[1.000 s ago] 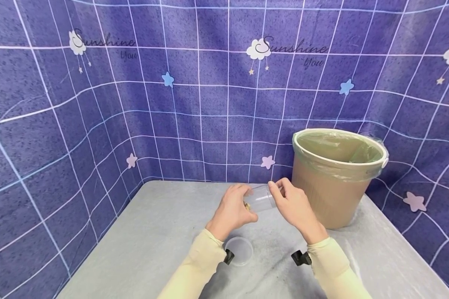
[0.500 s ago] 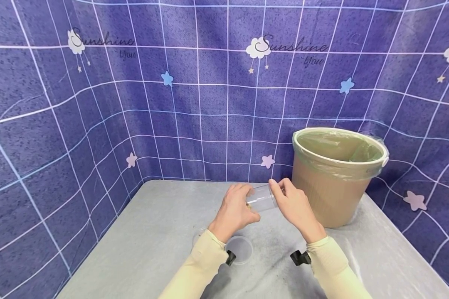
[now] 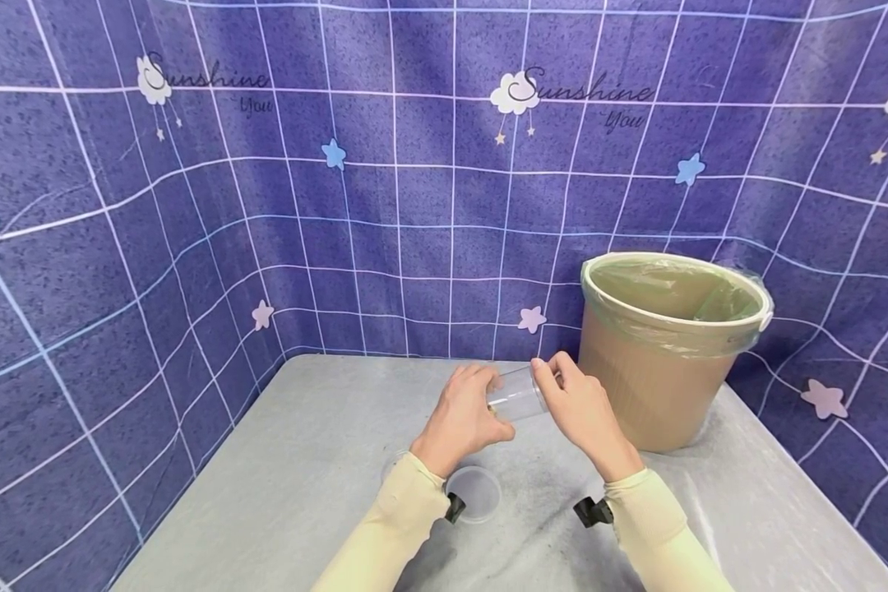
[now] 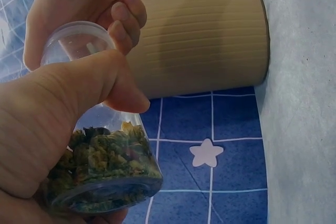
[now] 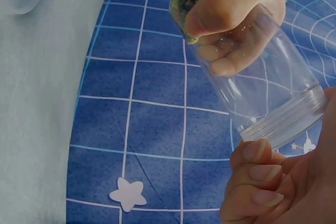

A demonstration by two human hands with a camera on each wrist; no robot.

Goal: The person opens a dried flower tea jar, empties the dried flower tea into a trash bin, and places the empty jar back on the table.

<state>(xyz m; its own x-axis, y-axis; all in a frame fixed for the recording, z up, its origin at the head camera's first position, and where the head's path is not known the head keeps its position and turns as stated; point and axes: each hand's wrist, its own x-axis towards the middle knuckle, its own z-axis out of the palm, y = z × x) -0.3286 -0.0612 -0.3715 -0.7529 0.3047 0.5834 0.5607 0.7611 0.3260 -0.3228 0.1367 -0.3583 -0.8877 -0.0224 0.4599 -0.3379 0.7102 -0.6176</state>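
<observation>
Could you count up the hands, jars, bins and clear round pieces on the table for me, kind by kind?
Hands: 2 (left hand, right hand)
Clear jar: 1
Lined bin: 1
Clear round pieces: 2, one partly hidden by the left sleeve
Total: 6

Jar (image 5: 257,95): clr plast., glossy, smooth. Bin (image 3: 651,399): matt plast., ribbed. Backdrop (image 3: 422,193): cloth, mostly matt.

Head view: bright | wrist views: dimmer | glints on jar (image 5: 262,90) | soft shadows on tabletop (image 3: 303,460)
</observation>
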